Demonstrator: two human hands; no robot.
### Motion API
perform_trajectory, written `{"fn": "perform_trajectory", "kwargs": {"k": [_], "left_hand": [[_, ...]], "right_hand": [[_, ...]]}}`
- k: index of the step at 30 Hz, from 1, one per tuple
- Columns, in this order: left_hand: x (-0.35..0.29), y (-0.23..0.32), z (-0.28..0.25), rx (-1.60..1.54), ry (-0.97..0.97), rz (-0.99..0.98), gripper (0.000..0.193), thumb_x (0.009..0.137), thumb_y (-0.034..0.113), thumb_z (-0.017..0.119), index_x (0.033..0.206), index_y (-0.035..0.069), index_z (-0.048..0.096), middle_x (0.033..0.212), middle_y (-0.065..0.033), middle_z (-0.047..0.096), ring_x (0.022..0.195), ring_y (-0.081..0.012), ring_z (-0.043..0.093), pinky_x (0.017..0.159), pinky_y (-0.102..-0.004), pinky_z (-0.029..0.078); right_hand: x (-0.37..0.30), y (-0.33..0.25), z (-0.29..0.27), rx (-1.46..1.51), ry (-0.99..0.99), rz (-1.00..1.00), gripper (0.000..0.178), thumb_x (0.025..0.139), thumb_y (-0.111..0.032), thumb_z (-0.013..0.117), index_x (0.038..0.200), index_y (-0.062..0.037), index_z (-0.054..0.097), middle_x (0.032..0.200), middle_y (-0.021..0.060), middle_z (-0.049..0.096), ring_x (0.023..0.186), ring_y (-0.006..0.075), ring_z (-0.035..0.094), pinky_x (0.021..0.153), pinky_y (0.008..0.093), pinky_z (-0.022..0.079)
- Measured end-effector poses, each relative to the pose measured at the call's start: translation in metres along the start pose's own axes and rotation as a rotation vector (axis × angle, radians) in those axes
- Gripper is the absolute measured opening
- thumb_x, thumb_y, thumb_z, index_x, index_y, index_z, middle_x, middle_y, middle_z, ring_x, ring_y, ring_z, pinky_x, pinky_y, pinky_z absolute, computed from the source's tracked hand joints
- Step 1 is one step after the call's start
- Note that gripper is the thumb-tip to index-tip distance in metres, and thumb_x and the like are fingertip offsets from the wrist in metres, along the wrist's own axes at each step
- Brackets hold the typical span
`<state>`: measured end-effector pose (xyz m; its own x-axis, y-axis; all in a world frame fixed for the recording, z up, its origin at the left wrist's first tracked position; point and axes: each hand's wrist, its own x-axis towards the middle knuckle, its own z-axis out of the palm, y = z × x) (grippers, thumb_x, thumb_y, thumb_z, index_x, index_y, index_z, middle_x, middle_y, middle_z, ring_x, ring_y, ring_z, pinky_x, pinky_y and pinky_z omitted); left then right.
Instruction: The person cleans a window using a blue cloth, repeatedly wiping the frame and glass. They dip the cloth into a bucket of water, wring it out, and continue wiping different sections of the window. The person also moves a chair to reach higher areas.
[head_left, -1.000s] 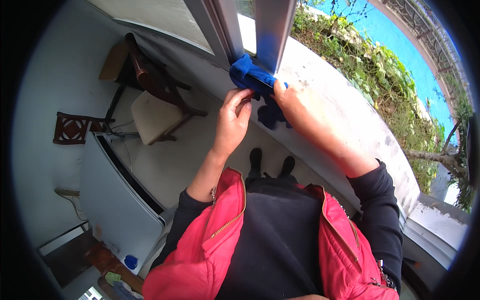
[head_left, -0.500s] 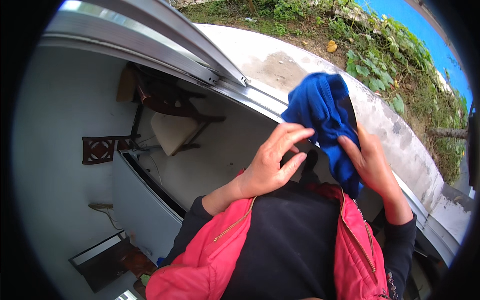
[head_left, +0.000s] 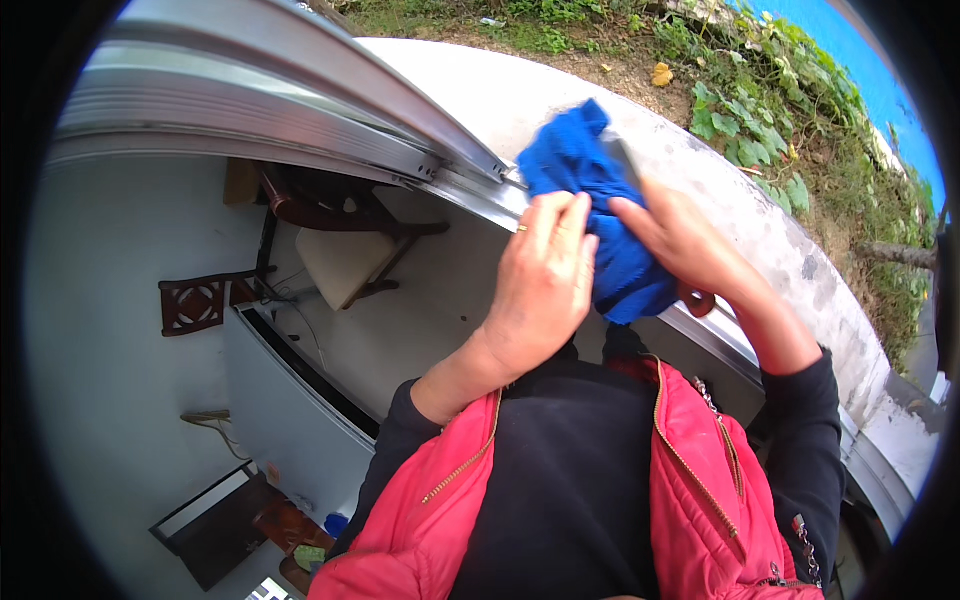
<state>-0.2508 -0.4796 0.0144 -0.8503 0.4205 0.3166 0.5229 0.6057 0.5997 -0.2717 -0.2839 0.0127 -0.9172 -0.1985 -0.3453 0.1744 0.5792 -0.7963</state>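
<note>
A bunched blue cloth [head_left: 588, 165] lies over the inner edge of the window sill, beside the end of the sliding frame. My left hand [head_left: 540, 275] presses its fingers together against the cloth's near left side. From the right, my right hand [head_left: 680, 225] grips the cloth, thumb on top and fingers behind it. A flat grey piece [head_left: 622, 155] shows along the cloth's far right edge. Below my right hand a reddish-brown end with a hole [head_left: 697, 299] sticks out. Most of this flat object is hidden by cloth and hand, so its kind cannot be told.
Aluminium sliding window frames [head_left: 420, 150] run in from the upper left along a track [head_left: 480, 200]. The pale concrete sill [head_left: 450, 75] curves beyond, with plants [head_left: 740, 130] outside. Indoors, on the left, are a wooden chair with a pale seat [head_left: 340, 262] and a light grey cabinet-like box [head_left: 290, 390].
Both hands and the blue cloth have moved up and left, toward the window frame's end. My left hand, apart and spread before, now touches the cloth. The brown end has come into sight.
</note>
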Motion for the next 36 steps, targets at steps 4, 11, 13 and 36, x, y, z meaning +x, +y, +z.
{"fn": "perform_trajectory", "kwargs": {"k": [4,11,13,36], "left_hand": [[-0.009,0.008,0.004,-0.014,-0.106,0.097,0.037,0.085,0.003,0.063,0.118,-0.013,0.054,0.116,-0.0236,0.052,0.106,-0.0388,0.054,0.094,-0.0423,0.045],[0.001,-0.011,0.002,0.297,0.013,-0.075,0.040,0.087,0.007,0.063,0.120,-0.011,0.053,0.119,-0.0228,0.050,0.104,-0.0388,0.053,0.092,-0.0438,0.045],[0.001,-0.009,0.005,0.268,0.002,-0.025,0.040,0.086,0.007,0.063,0.121,-0.010,0.053,0.117,-0.0218,0.051,0.102,-0.0376,0.054,0.090,-0.0431,0.045],[-0.004,-0.005,0.013,0.360,-0.007,-0.014,0.041,0.086,0.012,0.067,0.120,-0.008,0.055,0.114,-0.0204,0.050,0.099,-0.0345,0.053,0.087,-0.0423,0.046]], "right_hand": [[-0.007,0.004,-0.012,-0.060,-0.018,-0.104,0.034,0.098,-0.029,0.055,0.103,0.0049,0.057,0.079,0.0241,0.063,0.075,0.0338,0.064,0.068,0.0434,0.049],[0.077,-0.031,-0.011,-0.211,-0.333,-0.048,0.040,0.101,-0.034,0.050,0.098,0.0054,0.053,0.070,0.0154,0.059,0.057,0.0206,0.056,0.054,0.0382,0.048],[0.068,-0.025,-0.016,-0.108,-0.291,-0.255,0.039,0.101,-0.034,0.051,0.096,0.0053,0.052,0.067,0.0134,0.057,0.056,0.0182,0.055,0.051,0.0370,0.047],[0.101,0.000,-0.022,-0.232,-0.310,-0.263,0.055,0.097,-0.049,0.053,0.102,0.0055,0.062,0.087,0.0186,0.066,0.080,0.0228,0.064,0.074,0.0378,0.051]]}}
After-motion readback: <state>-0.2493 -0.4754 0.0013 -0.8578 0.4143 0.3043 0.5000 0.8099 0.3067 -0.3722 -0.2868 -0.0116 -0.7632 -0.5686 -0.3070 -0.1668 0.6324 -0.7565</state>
